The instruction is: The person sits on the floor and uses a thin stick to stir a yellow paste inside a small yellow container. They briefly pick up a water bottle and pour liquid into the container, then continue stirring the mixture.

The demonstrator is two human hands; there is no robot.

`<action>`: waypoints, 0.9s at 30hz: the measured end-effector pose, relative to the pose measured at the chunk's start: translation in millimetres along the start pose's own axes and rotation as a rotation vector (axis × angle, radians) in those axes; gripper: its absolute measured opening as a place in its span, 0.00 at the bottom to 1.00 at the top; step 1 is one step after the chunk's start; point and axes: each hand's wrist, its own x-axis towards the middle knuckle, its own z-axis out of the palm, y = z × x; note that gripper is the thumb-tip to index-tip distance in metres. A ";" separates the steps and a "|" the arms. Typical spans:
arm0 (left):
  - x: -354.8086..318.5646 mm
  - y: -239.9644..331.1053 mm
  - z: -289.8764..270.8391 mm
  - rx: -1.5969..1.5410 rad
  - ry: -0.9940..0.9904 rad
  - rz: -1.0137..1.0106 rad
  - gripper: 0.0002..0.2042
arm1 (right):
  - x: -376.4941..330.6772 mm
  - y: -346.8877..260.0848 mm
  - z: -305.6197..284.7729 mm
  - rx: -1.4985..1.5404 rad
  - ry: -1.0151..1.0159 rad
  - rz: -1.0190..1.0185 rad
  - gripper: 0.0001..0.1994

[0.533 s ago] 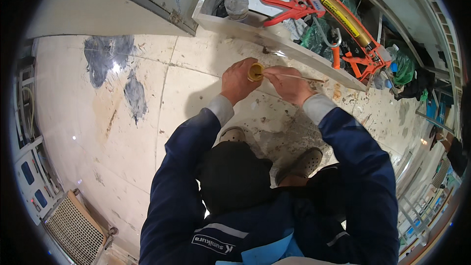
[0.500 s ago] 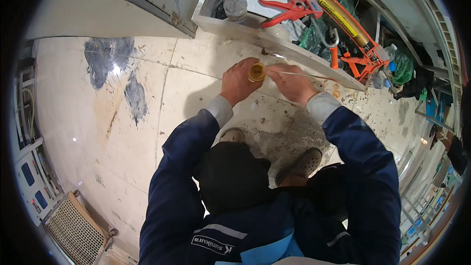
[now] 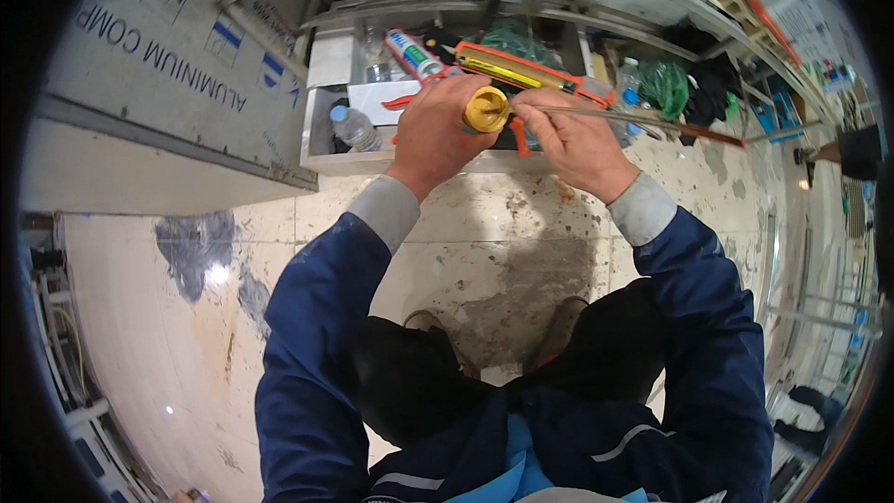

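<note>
Compared with half a second ago, the view has swung: both hands, then seen against the floor (image 3: 447,210), now overlap the open drawer (image 3: 349,164), and more of the thin rod (image 3: 596,113) shows, slanting off to the right. The left hand (image 3: 436,130) is wrapped around a small yellow container (image 3: 486,110), its open mouth facing up toward the head. The right hand (image 3: 579,144) pinches the rod between thumb and fingers, near its container end; whether the tip touches the rim is unclear. Both arms reach forward, elbows bent outward, hands close together with the container between them.
</note>
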 end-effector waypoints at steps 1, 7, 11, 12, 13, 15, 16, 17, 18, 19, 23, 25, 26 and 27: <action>1.3 6.3 6.4 -0.012 0.006 -0.004 0.28 | -4.3 1.2 -4.1 0.035 -0.033 0.046 0.13; 7.6 18.9 24.7 -0.184 0.134 -0.020 0.30 | -20.8 6.3 -14.4 0.287 0.089 0.156 0.13; 7.4 28.3 25.7 -0.125 0.121 -0.006 0.31 | -24.5 8.4 -20.8 0.134 0.120 0.042 0.13; 7.8 30.1 26.0 -0.106 0.126 0.002 0.31 | -26.1 8.1 -20.7 0.138 0.106 0.024 0.13; 7.4 30.9 25.7 -0.112 0.132 0.008 0.31 | -27.9 7.7 -20.2 0.145 0.083 0.017 0.12; 6.1 31.3 25.1 -0.131 0.142 0.014 0.31 | -31.2 8.3 -21.1 0.119 0.048 -0.013 0.12; 5.5 31.1 25.6 -0.107 0.147 0.039 0.31 | -32.0 8.7 -21.3 0.103 0.057 -0.019 0.12; 5.1 30.7 26.3 -0.092 0.156 0.058 0.31 | -32.1 9.6 -21.8 0.074 0.031 -0.014 0.13; 4.9 30.1 27.0 -0.080 0.151 0.066 0.31 | -32.1 10.4 -22.1 0.088 0.094 -0.019 0.13; 5.1 29.5 27.7 -0.077 0.171 0.098 0.31 | -31.7 11.1 -22.6 0.088 0.124 -0.008 0.13; 2.9 31.1 28.9 -0.086 0.190 0.134 0.32 | -32.0 10.3 -21.9 0.137 0.086 0.038 0.13; 0.0 33.4 26.9 -0.094 0.163 0.110 0.33 | -32.7 9.1 -21.3 0.133 0.106 0.040 0.13; -1.3 34.4 25.4 -0.099 0.133 0.090 0.34 | -33.2 8.8 -21.3 0.134 0.098 0.059 0.13; -2.4 35.4 24.1 -0.102 0.105 0.069 0.35 | -33.7 8.8 -21.4 0.134 0.101 0.054 0.13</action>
